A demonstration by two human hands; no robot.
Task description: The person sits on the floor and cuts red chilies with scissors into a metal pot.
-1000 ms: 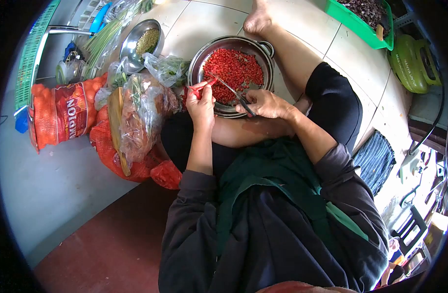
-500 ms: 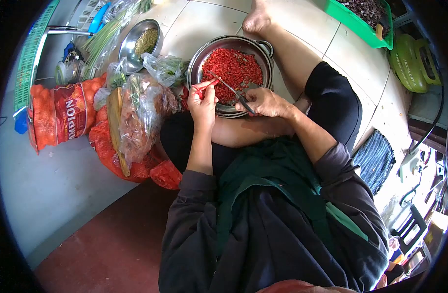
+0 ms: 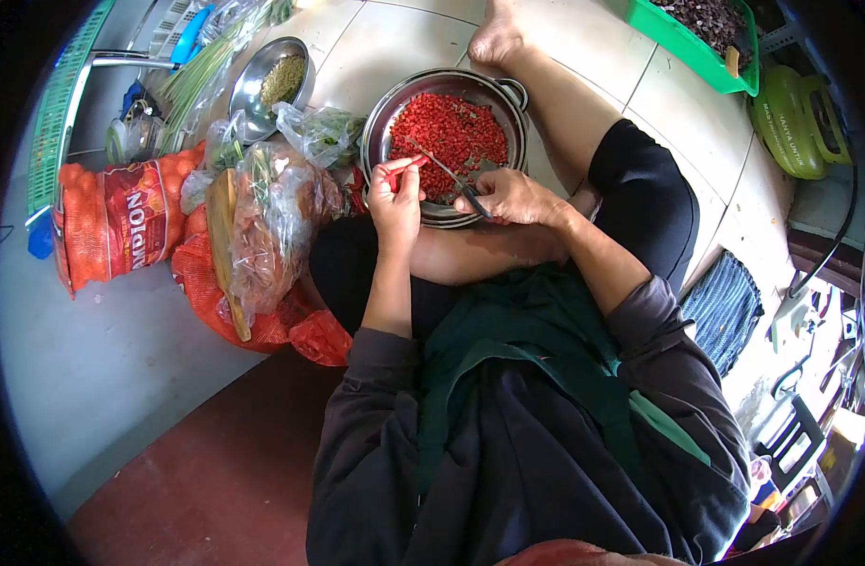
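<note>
Grip, L hand [image 3: 396, 200]: narrow, fingers pinched on a few red chilies [image 3: 411, 163], held above near-L rim of metal pot [image 3: 383, 137]. R hand [image 3: 517, 199]: closed round dk handles of scissors [image 3: 440, 166]; blades angle up-L over pot, tips just beside the held chilies. Can't tell if blades are apart. Pot sits on tile floor [image 3: 404, 42] in front of person's bent leg, w/ a layer of chopped red bits [image 3: 456, 132] inside. To L of pot, nearby: clear plastic bag [image 3: 321, 132] w/ greens; behind it, tilted steel bowl [image 3: 250, 85] w/ small greenish bits. Further L: orange net sack [image 3: 130, 219], lettering partly legible.
</note>
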